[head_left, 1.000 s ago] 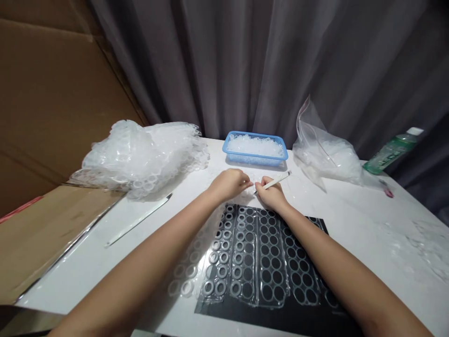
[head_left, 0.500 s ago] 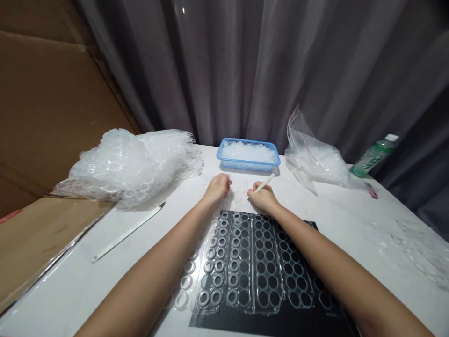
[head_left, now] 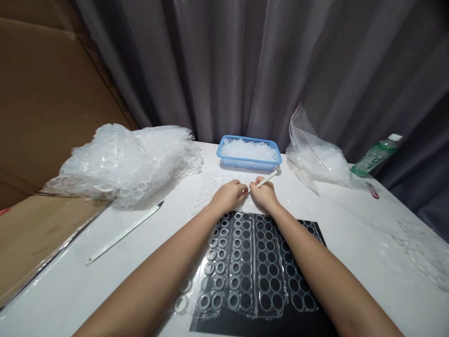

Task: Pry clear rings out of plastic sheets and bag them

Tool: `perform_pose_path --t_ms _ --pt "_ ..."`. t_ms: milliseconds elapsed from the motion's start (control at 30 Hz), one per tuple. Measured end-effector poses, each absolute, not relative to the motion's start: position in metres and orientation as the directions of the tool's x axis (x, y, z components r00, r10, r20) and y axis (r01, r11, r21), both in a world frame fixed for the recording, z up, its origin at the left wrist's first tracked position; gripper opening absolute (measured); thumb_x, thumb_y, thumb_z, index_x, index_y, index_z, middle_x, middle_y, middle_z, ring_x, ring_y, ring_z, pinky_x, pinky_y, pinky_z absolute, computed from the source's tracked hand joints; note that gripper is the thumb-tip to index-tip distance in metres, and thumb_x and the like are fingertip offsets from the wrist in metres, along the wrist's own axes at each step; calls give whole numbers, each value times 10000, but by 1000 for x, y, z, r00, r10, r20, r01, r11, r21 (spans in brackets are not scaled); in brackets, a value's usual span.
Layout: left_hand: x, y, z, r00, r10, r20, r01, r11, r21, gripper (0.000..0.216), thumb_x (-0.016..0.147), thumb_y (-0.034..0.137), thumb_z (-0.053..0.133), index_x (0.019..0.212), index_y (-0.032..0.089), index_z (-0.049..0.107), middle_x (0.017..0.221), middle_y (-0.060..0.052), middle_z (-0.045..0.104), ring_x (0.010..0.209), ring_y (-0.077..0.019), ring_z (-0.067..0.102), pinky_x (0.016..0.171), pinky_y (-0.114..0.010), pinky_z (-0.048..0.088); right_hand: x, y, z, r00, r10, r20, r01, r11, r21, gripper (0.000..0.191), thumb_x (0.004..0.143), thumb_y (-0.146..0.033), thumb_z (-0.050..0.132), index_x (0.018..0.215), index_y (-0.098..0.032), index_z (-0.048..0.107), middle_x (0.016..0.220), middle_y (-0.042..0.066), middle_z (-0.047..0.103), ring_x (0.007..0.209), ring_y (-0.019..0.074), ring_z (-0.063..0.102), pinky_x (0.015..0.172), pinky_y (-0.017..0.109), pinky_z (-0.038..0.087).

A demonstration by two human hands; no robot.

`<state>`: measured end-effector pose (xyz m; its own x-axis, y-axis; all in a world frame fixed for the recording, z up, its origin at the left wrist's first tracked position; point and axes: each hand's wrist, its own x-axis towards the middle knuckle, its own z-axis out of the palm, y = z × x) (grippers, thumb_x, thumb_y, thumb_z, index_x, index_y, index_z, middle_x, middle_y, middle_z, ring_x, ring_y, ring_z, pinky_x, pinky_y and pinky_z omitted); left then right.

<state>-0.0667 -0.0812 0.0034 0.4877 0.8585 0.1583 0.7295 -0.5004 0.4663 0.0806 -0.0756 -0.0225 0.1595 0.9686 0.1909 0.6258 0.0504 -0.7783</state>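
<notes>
My right hand [head_left: 265, 193] is closed around a slim white pen-like tool [head_left: 268, 179], whose thin dark tip points left. Right beside that tip is my left hand [head_left: 230, 195], its fingers curled together; whatever they pinch is too small or hidden to make out. Below both hands lie clear plastic strips [head_left: 253, 267] with rows of round openings, spread over a black sheet [head_left: 252, 323]. Pale rings [head_left: 205, 302] sit in the openings of the left rows, while black shows through those farther right. More clear ring-patterned sheet [head_left: 206, 187] lies left of my left hand.
A blue basket [head_left: 250, 164] of small translucent rings stands behind my hands. Piled clear plastic sheets [head_left: 122, 159] and a long thin tool [head_left: 124, 234] lie left, near cardboard [head_left: 49, 234]. On the right are a zip bag [head_left: 322, 161], a green bottle [head_left: 375, 157] and plastic scraps [head_left: 417, 248].
My left hand has moved right and slightly nearer, so its fingers now meet the tool's tip. My right hand keeps its hold on the tool. The view has shifted slightly.
</notes>
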Motion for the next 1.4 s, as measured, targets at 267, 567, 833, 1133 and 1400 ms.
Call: perform_pose_path --t_ms 267,567,833,1133,1400 --pt "-59 -74 2 225 968 109 556 -220 802 124 680 246 619 604 167 562 633 -6 508 653 -134 505 637 -231 399 80 -74 -23 131 977 168 682 34 -730 184 728 -265 460 577 -220 366 558 -10 451 568 143 419 580 263 316" --pt "-88 -60 12 -58 987 153 455 -110 884 404 893 425 201 694 179 451 576 28 410 437 -84 330 419 -201 271 86 -71 -22 247 951 188 471 52 -881 295 761 -473 491 625 -226 404 570 -27 511 592 147 489 587 252 335" --pt "-59 -75 0 327 935 136 852 -354 385 249 824 328 506 1012 266 658 937 -32 661 851 -189 594 710 -261 420 86 -64 -28 224 948 226 605 46 -795 220 737 -364 483 599 -224 385 545 -32 472 587 154 454 585 265 315" --pt "-49 -56 7 332 943 -1 877 -308 369 201 714 291 595 864 233 715 848 -65 688 832 -235 613 736 -299 426 86 -62 -30 196 952 234 624 62 -779 236 747 -365 497 598 -221 384 535 -34 484 581 149 463 586 262 315" --pt "-55 -48 1 220 976 -1 725 -163 669 128 641 306 645 664 184 675 640 -31 635 667 -179 561 652 -257 396 85 -63 -29 188 961 203 647 35 -761 202 730 -330 512 607 -221 393 561 -27 474 589 151 453 573 266 305"
